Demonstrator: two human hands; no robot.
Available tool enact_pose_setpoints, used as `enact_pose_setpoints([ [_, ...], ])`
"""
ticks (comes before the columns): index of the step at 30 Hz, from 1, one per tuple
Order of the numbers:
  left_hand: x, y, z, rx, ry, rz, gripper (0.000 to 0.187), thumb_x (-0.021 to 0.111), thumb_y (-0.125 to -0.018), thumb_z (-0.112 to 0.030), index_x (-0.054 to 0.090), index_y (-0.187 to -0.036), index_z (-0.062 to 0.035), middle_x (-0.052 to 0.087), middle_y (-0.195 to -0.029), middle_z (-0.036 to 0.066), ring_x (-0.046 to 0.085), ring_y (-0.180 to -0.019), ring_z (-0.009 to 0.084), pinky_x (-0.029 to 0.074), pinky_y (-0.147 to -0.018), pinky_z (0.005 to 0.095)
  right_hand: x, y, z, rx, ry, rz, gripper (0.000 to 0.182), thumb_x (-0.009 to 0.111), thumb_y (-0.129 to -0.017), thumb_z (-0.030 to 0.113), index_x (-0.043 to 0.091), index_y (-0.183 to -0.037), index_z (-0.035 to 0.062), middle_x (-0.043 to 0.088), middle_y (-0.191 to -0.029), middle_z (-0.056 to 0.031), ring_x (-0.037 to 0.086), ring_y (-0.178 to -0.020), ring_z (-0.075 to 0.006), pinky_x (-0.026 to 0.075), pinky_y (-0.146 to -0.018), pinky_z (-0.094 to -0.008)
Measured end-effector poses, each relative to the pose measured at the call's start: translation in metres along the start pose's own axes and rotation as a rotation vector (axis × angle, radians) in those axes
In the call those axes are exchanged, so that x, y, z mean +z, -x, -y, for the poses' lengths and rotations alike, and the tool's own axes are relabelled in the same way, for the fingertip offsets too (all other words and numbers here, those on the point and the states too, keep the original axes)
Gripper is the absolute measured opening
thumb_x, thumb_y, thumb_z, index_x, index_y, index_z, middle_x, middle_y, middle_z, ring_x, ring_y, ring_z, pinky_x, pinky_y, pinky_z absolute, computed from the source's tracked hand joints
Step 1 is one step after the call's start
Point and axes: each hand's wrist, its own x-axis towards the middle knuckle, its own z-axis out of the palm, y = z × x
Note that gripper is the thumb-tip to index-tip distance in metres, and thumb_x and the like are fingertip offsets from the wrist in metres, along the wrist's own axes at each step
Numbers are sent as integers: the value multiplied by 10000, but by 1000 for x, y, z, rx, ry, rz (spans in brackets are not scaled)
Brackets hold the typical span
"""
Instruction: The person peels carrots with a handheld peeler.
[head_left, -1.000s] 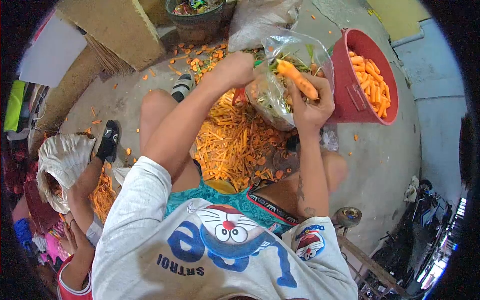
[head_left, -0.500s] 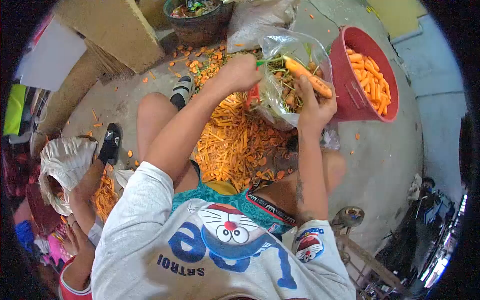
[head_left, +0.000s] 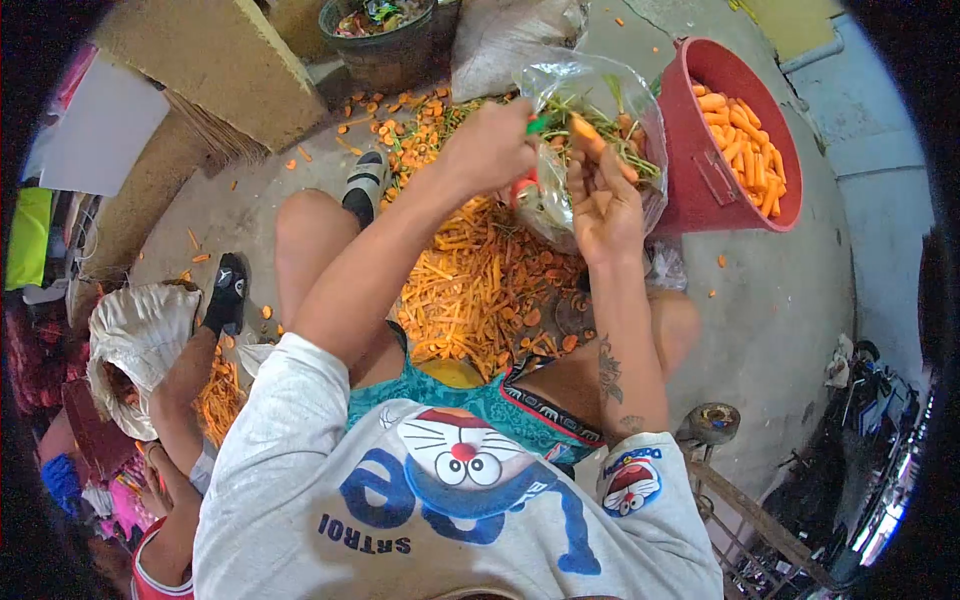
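My left hand (head_left: 490, 148) is closed round a green-handled tool (head_left: 537, 125); only a bit of green shows past the fingers, and its blade cannot be made out. Palm up, my right hand (head_left: 609, 212) grips a carrot (head_left: 588, 138) between thumb and fingers, partly hidden by them. Both hands are over a clear plastic bag (head_left: 560, 75) of unpeeled carrots with green stalks. Below them, a heap of orange carrot peelings (head_left: 450, 285) lies between my legs.
A red tub (head_left: 683, 135) of peeled carrots (head_left: 745, 150) stands tilted at the right. Behind are a dark bucket (head_left: 385, 60) and a whitish sack (head_left: 510, 45). Carrot slices (head_left: 405, 130) litter the floor. At lower left, another person's hand (head_left: 155, 485) is near an open sack (head_left: 140, 330).
My right hand has turned palm up and shifted slightly left, lowering the carrot over the bag. My left hand has moved a little right with the green-handled tool.
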Motion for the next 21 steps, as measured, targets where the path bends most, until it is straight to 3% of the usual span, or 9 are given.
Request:
enact_pose_setpoints([
  [2,0,-5,17,-4,35,-55,307,612,-833,-196,663,-982,67,689,-902,322,688,-889,477,546,-829,542,-12,-7,-13,37,37,166,235,597,-1047,230,701,-1159,51,700,-1172,-60,641,-1030,-137,570,-884,-276],
  [4,-7,-5,16,-117,-58,60,314,618,-859,-178,648,-1074,49,681,-982,310,660,-961,487,520,-852,528,-9,-11,-7,81,-6,159,223,609,-1041,243,675,-1177,79,700,-1122,-52,629,-1034,-138,550,-862,-320],
  [6,-19,3,-2,-98,-14,45,311,610,-862,-169,648,-1080,50,681,-991,310,659,-970,486,520,-855,523,-6,-8,6,61,4,236,244,635,-1025,249,629,-1220,103,691,-1088,-39,617,-940,-142,516,-794,-346],
  [8,-25,8,-6,-81,24,31,308,603,-866,-160,648,-1086,51,681,-1000,311,658,-979,484,520,-859,519,1,-2,9,8,97,183,279,607,-1035,274,592,-1256,105,674,-1060,-35,582,-848,-143,479,-724,-340],
  [11,-29,9,5,-49,21,-38,313,659,-886,-191,639,-1085,50,677,-951,301,680,-915,448,528,-833,486,-20,-16,14,197,-28,317,329,509,-1043,323,600,-1265,97,625,-949,-15,512,-734,-108,408,-638,-279],
  [13,-45,9,-7,-8,179,-128,319,739,-902,-253,656,-1038,23,707,-860,198,690,-812,306,538,-779,415,-19,-14,13,170,19,284,333,508,-1044,320,601,-1272,96,613,-930,-7,497,-716,-99,387,-616,-269],
  [14,-43,7,-5,-7,184,-125,319,739,-902,-253,656,-1038,23,707,-860,198,690,-812,306,538,-779,415,-19,-13,14,138,68,251,336,508,-1044,318,602,-1278,95,601,-911,2,483,-699,-90,367,-595,-258],
  [17,-57,8,-9,19,737,-153,240,773,-925,-298,680,-984,-85,667,-829,-53,574,-673,42,455,-579,234,-1,-3,16,83,115,225,375,484,-1056,291,590,-1340,72,629,-964,-5,496,-711,-93,372,-593,-252],
  [21,-50,11,-15,-48,830,-122,205,778,-919,-248,675,-967,-78,651,-794,-52,564,-662,36,451,-565,229,-2,-4,11,101,166,296,423,470,-1066,251,549,-1418,31,664,-1063,-19,574,-789,-109,445,-649,-268],
])
